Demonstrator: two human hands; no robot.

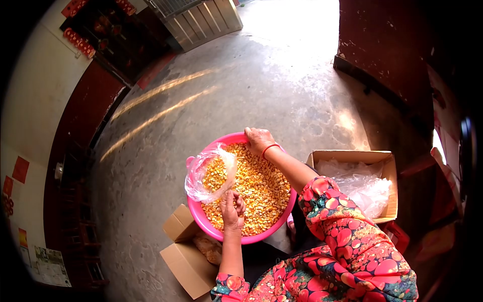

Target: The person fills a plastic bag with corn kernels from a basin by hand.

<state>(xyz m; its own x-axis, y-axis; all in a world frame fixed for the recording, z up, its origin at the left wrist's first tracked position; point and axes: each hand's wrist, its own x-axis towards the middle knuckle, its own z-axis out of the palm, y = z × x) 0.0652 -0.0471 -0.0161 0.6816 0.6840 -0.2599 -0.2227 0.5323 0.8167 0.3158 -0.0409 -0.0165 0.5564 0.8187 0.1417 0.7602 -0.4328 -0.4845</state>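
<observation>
A pink basin (204, 221) full of yellow corn kernels (261, 194) is in front of me. My left hand (232, 209) is over the near part of the corn, its fingers closed on the edge of a clear plastic bag (193, 176). The mouth of the bag is spread in a ring over the basin's left side, and kernels show through it. At the far rim, my right hand (259, 140) is curled over the basin's edge, with a red band round the wrist. Its fingertips are partly hidden.
To the right stands an open cardboard box (390, 189) holding crumpled clear plastic bags (359, 189). Another open cardboard box (188, 267) is at the lower left, close to the basin. Concrete floor (201, 116) stretches ahead toward a wooden slatted panel (204, 25).
</observation>
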